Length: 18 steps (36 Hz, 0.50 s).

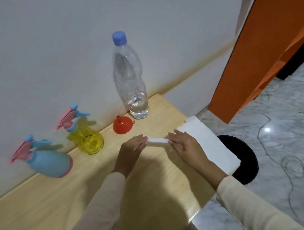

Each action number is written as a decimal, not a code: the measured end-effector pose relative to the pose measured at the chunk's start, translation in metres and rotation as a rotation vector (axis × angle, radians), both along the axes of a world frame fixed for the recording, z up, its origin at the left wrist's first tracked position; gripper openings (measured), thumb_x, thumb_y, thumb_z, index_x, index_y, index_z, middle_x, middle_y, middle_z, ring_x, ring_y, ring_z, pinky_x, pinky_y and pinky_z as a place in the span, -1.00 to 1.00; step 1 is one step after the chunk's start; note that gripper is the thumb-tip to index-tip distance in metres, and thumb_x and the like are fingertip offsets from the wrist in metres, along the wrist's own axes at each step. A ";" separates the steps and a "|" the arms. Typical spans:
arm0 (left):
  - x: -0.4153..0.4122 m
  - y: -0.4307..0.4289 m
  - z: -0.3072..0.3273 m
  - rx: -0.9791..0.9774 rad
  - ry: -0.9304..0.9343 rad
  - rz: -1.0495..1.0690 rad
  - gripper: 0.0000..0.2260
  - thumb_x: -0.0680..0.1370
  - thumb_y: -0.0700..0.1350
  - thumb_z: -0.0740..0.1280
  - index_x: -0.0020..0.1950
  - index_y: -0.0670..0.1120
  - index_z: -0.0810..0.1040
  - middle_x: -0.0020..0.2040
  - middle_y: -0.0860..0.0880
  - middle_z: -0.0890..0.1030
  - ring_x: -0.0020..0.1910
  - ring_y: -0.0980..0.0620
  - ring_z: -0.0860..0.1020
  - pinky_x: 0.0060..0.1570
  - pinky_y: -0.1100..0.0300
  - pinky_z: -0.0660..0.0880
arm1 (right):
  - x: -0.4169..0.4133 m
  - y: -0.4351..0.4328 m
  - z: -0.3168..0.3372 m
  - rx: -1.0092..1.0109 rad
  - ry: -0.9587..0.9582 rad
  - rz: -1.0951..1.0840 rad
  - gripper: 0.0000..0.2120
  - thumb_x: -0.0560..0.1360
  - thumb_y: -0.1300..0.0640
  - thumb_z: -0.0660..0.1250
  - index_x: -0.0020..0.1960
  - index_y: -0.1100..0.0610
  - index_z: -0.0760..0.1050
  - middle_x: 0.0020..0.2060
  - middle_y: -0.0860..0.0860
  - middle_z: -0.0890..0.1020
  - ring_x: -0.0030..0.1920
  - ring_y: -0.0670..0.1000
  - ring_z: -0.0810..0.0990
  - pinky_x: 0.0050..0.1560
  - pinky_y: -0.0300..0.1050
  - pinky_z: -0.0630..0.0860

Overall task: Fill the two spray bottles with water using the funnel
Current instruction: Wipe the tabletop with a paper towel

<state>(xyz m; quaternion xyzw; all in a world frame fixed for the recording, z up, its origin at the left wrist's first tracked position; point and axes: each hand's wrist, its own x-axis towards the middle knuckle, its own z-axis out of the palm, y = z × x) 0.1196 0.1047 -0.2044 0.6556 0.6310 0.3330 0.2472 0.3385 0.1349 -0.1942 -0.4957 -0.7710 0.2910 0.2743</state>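
Both hands rest on the pale wooden table [46, 204] with a small folded white tissue [157, 140] stretched between them: the left hand [132, 149] lies nearly flat, fingers together, its tips on the tissue's left end, while the right hand [182, 143] pinches or presses the right end, though the exact grip is hidden under the fingers. Just behind the right hand lies a larger white sheet or cloth [209, 143] that overhangs the table edge and partly covers a round black object [245, 161] on the floor, whose nature is hard to make out. Along the wall stand the blue spray bottle [48, 162] and the yellow spray bottle [87, 139], both with pink-and-blue trigger heads screwed on and both blurred; the yellow one seems to hold some liquid, the blue one is opaque. The red funnel [122, 124] sits mouth-down between the yellow bottle and the clear water bottle [130, 77], capped, with only a little water at its base.
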 end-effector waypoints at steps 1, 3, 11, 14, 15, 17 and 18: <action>-0.004 -0.013 -0.008 -0.050 -0.033 0.032 -0.78 0.49 -0.21 0.38 0.13 -0.17 0.64 0.14 -0.05 0.63 0.23 0.05 0.52 0.31 0.25 0.36 | -0.008 -0.008 -0.005 0.009 -0.031 0.040 -0.80 0.53 0.21 0.28 0.10 0.19 0.61 0.07 0.11 0.66 0.23 0.18 0.53 0.20 0.08 0.42; -0.011 -0.041 -0.025 -0.118 -0.045 0.074 -0.73 0.49 -0.09 0.30 0.14 -0.08 0.64 0.18 0.04 0.58 0.23 0.16 0.47 0.31 0.24 0.33 | -0.020 -0.025 -0.016 0.042 -0.088 0.102 -0.82 0.48 0.26 0.26 -0.01 0.23 0.62 -0.10 0.15 0.68 0.03 0.26 0.61 -0.02 0.18 0.53; -0.024 -0.103 -0.064 -0.072 0.037 -0.050 -0.65 0.55 -0.02 0.20 0.19 -0.19 0.60 0.25 -0.06 0.55 0.31 0.19 0.37 0.42 0.34 0.15 | -0.031 -0.089 -0.065 0.120 -0.368 0.064 -0.68 0.51 0.06 0.11 0.08 0.08 0.60 0.17 -0.03 0.62 0.32 0.00 0.47 0.43 0.09 0.14; -0.026 -0.109 -0.066 -0.030 0.144 -0.076 -0.56 0.62 0.09 0.13 0.29 -0.21 0.51 0.35 -0.07 0.44 0.39 0.10 0.30 0.46 0.23 0.07 | -0.041 -0.109 -0.061 0.101 -0.391 -0.058 -0.49 0.55 -0.12 0.01 0.37 0.12 0.38 0.44 0.05 0.34 0.50 -0.01 0.15 0.49 0.07 -0.17; -0.029 -0.113 -0.069 -0.023 0.209 -0.059 -0.52 0.63 0.11 0.07 0.35 -0.21 0.45 0.38 -0.10 0.41 0.42 0.04 0.28 0.46 0.19 0.03 | -0.048 -0.114 -0.058 0.065 -0.381 -0.104 -0.39 0.54 -0.18 -0.05 0.46 0.14 0.23 0.50 0.07 0.20 0.52 -0.02 0.00 0.48 0.03 -0.27; -0.038 -0.122 -0.073 -0.070 0.320 0.057 -0.48 0.62 0.12 0.01 0.47 -0.17 0.28 0.48 -0.12 0.28 0.48 0.03 0.14 0.46 0.17 -0.08 | -0.066 -0.120 -0.053 -0.062 -0.366 -0.194 -0.26 0.51 -0.25 -0.11 0.53 0.19 -0.04 0.53 0.13 -0.05 0.51 0.00 -0.24 0.45 0.00 -0.37; -0.044 -0.127 -0.076 -0.123 0.354 0.136 -0.44 0.60 0.14 -0.04 0.52 -0.14 0.18 0.53 -0.11 0.18 0.51 0.07 0.03 0.47 0.18 -0.16 | -0.076 -0.120 -0.053 -0.126 -0.365 -0.244 -0.22 0.51 -0.28 -0.10 0.53 0.22 -0.12 0.53 0.17 -0.14 0.50 0.05 -0.29 0.45 0.03 -0.36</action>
